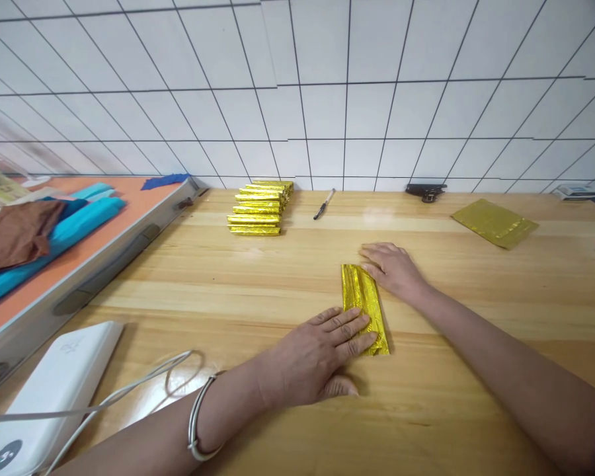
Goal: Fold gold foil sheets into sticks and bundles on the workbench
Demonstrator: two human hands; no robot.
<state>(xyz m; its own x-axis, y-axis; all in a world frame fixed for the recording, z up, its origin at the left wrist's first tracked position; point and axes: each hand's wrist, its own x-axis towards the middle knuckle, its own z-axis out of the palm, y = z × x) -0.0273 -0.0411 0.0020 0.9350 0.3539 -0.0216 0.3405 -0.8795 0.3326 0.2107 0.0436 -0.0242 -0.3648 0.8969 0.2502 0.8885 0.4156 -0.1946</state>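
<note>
We place the left hand point(317, 350) palm down, its fingers extended and slightly apart, flat on the lower part of the pleated gold foil strip point(354, 289); it presses from above and is not clamped on it. We set the right hand point(399, 272) at the strip's upper right edge, thumb apart from the fingers and at the foil; whether the thumb bears on it we cannot tell. The strip lies lengthwise on the wooden table point(178, 284), between the hands. Beyond it, toward the tiled wall point(322, 53), we find a row of folded gold pieces point(254, 209), a pen point(324, 204), a black object point(426, 191) and, to the right, a flat gold sheet point(496, 223). At near left we locate a white power bank point(69, 377) with a cable point(143, 378); behind it, blue rolled material point(86, 225) and brown cloth point(20, 238) rest on an orange surface point(139, 203).
</note>
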